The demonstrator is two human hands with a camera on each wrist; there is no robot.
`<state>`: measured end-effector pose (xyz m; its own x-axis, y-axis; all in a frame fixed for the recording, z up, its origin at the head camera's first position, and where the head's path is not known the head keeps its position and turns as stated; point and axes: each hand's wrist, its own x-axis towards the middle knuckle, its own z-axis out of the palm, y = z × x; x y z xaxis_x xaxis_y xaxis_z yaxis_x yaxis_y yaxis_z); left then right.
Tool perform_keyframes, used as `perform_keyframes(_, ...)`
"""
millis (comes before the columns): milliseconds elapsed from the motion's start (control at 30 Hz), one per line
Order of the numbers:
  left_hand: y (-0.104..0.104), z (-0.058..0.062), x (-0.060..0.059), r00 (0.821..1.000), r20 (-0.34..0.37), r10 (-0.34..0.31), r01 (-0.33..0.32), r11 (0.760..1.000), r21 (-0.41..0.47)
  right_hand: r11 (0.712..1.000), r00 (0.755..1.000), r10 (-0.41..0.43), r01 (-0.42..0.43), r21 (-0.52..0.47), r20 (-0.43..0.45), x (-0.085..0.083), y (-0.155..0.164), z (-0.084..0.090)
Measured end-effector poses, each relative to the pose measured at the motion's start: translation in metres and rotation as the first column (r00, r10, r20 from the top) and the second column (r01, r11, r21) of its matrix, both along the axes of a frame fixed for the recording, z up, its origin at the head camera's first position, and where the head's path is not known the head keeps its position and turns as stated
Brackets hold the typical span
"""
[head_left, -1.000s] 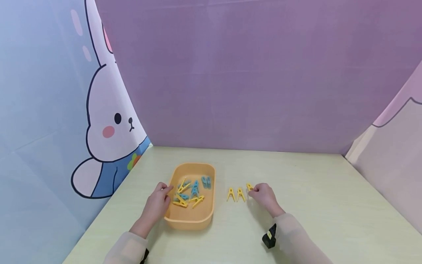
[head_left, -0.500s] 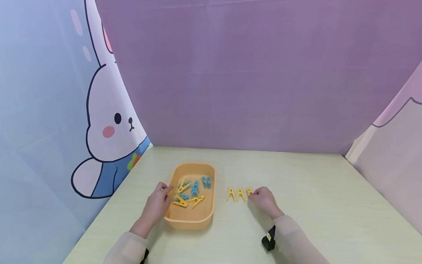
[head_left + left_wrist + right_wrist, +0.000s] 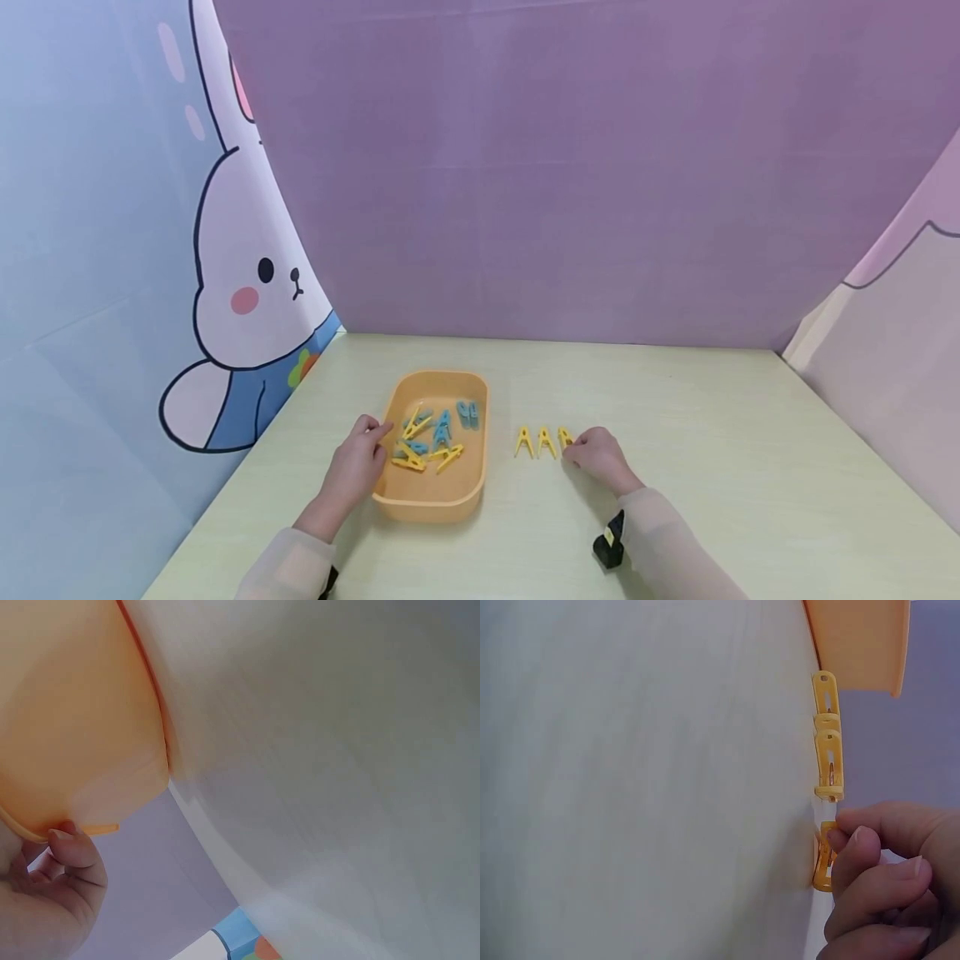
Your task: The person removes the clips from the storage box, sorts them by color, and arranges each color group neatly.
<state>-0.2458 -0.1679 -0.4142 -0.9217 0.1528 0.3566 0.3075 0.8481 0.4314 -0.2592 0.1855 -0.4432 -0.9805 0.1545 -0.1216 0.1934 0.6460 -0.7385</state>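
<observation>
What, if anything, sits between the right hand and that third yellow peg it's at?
Nothing visible does. The right hand already pinches the third yellow peg, which stands on the table beside the two other yellow pegs.

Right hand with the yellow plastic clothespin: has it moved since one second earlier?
Yes. The right hand lowered its yellow plastic clothespin toward the table, beside the two standing yellow clothespins.

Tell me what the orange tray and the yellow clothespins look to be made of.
Orange tray: likely molded plastic, matte; one even color, rounded corners, thin rolled rim.
Yellow clothespins: probably glossy plastic; uniform bright color, molded holes visible in the right wrist view. The right hand pinches the third one.
</observation>
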Motion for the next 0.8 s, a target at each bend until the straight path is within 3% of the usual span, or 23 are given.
perform_keyframes(600,0.0008,0.0010,0.0003,0.999,0.035,0.010,-0.011,1.000,0.008,0.998,0.998,0.063,-0.063,-0.018,-0.026,-0.0007,0.0005,-0.0016)
perform_keyframes(800,0.0002,0.0003,-0.0001,1.000,0.030,0.009,-0.009,1.000,0.006,0.998,0.998,0.068,-0.068,-0.015,0.005,-0.0005,-0.0006,0.0039)
